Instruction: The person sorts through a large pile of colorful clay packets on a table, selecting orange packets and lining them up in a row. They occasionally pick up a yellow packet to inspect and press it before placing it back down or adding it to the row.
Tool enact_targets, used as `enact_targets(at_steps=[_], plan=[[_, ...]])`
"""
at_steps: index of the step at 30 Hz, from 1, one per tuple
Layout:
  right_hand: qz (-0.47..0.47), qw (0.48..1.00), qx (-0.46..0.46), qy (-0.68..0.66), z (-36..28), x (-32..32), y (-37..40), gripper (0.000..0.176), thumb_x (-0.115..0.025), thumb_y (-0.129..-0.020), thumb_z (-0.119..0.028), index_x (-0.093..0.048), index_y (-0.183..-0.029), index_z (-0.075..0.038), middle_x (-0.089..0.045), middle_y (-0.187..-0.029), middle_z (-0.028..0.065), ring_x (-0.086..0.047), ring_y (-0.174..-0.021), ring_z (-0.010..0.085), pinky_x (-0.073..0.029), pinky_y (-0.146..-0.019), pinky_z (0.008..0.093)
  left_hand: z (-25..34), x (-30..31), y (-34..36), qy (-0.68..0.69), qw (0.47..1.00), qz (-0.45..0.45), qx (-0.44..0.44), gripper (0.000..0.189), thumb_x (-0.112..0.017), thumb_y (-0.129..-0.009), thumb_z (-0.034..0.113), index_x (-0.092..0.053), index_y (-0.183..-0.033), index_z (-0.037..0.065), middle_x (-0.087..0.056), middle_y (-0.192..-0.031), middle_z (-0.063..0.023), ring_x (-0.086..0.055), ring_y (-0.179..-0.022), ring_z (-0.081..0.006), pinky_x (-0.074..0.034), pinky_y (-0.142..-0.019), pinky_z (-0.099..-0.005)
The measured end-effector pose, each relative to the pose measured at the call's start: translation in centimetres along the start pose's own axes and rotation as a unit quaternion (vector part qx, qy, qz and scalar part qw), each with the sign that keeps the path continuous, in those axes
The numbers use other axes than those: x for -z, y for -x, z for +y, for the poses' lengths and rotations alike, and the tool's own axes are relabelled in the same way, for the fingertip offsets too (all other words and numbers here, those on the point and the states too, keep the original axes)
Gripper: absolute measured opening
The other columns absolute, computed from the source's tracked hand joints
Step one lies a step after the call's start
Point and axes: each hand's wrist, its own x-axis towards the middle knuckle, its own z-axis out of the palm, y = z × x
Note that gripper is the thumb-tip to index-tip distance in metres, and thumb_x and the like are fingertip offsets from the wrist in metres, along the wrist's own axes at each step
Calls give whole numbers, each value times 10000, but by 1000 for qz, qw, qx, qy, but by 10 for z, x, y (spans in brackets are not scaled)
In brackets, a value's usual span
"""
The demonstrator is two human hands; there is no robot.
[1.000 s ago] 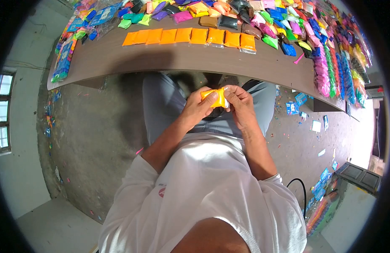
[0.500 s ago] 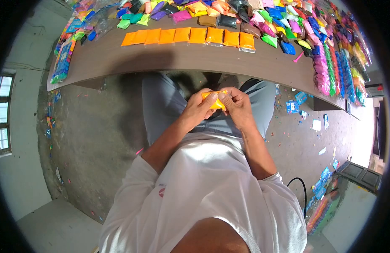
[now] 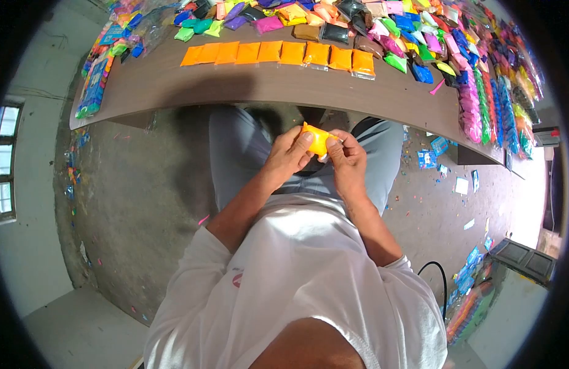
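Pinching orange packet (image 3: 316, 141), both hands below table edge (image 3: 266, 101).

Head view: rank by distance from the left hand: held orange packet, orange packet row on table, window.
1. Small orange plastic packet: in the left hand's grip.
2. Row of flat orange packets: ahead, on the brown table.
3. Glass window: far left edge.

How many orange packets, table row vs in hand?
Row packets on table: 9
Held packet, in left hand and right hand: 1
Total: 10
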Motion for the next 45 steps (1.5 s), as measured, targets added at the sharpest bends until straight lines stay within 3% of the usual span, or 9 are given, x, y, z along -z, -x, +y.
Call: enact_targets(at_steps=[5, 11, 17, 23, 29, 32, 39, 42, 45], plan=[[-81, 990, -22, 114, -6, 4, -6, 183, -651, -884, -135, -611, -1002, -1, -595, -771, -9, -506, -652, 46, -409, -576, 186, -4, -2, -1, -14, 1000, 23, 12, 317, -447, -985, 342, -532, -914, 45, -488, -678, 13, -417, -536, -38, -340, -448, -195], [-31, 994, -12, 108, -7, 3, 0, 160, -656, -878, -119, -605, -980, -6, -583, -770, -24, -491, -646, 32, -404, -578, 177, -1, -4, -3, -44, 998, 22, -31, 327, -477, -976, 324, -563, -1006, 10, -499, -684, 16, -429, -558, -39, -355, -475, -203], [-77, 996, -14, 46, -3, 10, -6, 205, -655, -884, -136, -588, -1022, 0, -603, -817, -6, -523, -684, 45, -432, -615, 189, -1, 1, 0, -49, 998, 29, -18, 321, -529, -955, 292, -572, -1058, -9, -529, -718, 9, -453, -602, -39, -362, -501, -199], [-98, 989, -79, 84, -22, 2, -12, 184, -627, -906, -156, -610, -997, 3, -604, -840, -3, -542, -739, 59, -448, -644, 205, -11, -2, -2, -154, 987, 37, -27, 267, -503, -960, 247, -571, -1023, -3, -513, -683, 19, -431, -562, -33, -340, -462, -202], [-52, 990, -14, 134, -1, 7, -13, 197, -605, -915, -179, -610, -962, 12, -599, -843, 2, -531, -740, 64, -456, -655, 219, -14, -1, -4, -235, 963, 59, -114, 256, -517, -936, 275, -581, -881, 33, -516, -638, 22, -445, -561, -48, -363, -477, -242], [-67, 985, -57, 151, -6, 6, -8, 198, -588, -918, -176, -611, -941, 20, -590, -826, 13, -522, -740, 61, -448, -639, 228, -7, -8, 4, -205, 977, 63, -12, 245, -519, -927, 239, -586, -906, 4, -566, -686, -29, -509, -622, -90, -417, -561, -264], [64, 963, 140, 222, -3, -9, 7, 175, -538, -930, -132, -606, -911, 28, -594, -813, 75, -537, -751, 116, -443, -654, 260, -15, -7, 3, -148, 988, 33, -36, 324, -512, -947, 328, -561, -889, 12, -535, -702, 7, -480, -598, -61, -404, -520, -229], [55, 955, 151, 250, 6, -8, 7, 202, -546, -926, -162, -608, -899, 29, -596, -800, 85, -534, -731, 120, -449, -658, 268, -22, -5, 5, -177, 982, 42, -49, 332, -512, -946, 332, -563, -892, 9, -540, -715, -1, -493, -620, -68, -419, -534, -237], [-31, 959, 39, 278, 11, -4, 5, 276, -552, -947, -239, -613, -815, -4, -547, -686, -21, -473, -634, 54, -403, -556, 226, -27, -1, 10, -211, 974, 59, -48, 351, -476, -960, 326, -570, -881, -3, -540, -707, -10, -498, -635, -85, -427, -554, -260]])
